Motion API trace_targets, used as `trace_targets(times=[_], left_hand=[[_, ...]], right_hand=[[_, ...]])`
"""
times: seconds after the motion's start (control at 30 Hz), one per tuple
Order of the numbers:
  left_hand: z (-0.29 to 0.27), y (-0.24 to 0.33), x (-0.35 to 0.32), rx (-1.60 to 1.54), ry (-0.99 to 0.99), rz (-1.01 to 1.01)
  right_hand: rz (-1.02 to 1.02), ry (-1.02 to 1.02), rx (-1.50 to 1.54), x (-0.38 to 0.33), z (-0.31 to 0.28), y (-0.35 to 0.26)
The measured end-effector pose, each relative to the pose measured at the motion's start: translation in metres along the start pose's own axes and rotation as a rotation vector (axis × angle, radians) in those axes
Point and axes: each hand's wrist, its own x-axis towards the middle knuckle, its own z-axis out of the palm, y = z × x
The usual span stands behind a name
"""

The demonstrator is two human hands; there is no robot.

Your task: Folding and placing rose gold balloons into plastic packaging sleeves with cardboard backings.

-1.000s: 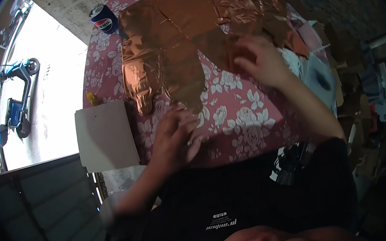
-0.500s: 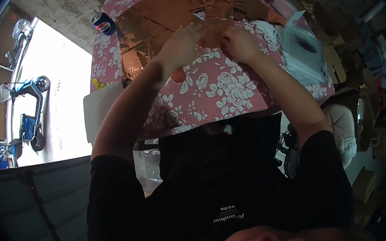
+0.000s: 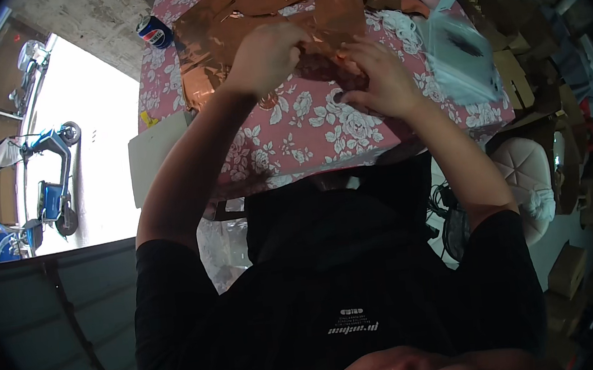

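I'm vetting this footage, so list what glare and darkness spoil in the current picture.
Head view: the ground outside is washed out to white; head view: the foil carries bright glints on its left side; head view: the shirt loses most detail in near-black; head view: corners fall black.

Head-worn fisheye looking steeply down over black T-shirt (image 3: 335,275) onto floral tablecloth (image 3: 266,141), catching left hand (image 3: 265,57), right hand (image 3: 385,78) at close range.
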Motion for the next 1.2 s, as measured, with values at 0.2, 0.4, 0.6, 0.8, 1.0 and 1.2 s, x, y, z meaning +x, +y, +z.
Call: trace_targets(times=[0.2, 0.4, 0.6, 0.8, 1.0, 1.2], left_hand=[[-0.081, 0.051, -0.003, -0.387, 0.125, -0.214], [-0.151, 0.087, 0.004, -0.555, 0.312, -0.334], [-0.129, 0.077, 0.049, -0.283, 0.153, -0.617], [0.032, -0.029, 0.004, -0.406, 0.089, -0.589], [0.055, -0.044, 0.011, -0.376, 0.121, -0.675], [0.073, -0.067, 0.02, -0.346, 0.046, -0.614]], right_hand=[[0.027, 0.235, 0.186, -0.008, -0.031, -0.023], [0.271, 0.242, 1.166, 0.023, -0.112, -0.075], [0.513, 0.374, 0.859, 0.066, -0.09, -0.029], [0.83, -0.218, 0.446, 0.032, -0.012, 0.048], [0.945, -0.273, 1.044, -0.018, -0.014, 0.046], [1.083, -0.258, 0.797, -0.011, -0.028, 0.057]])
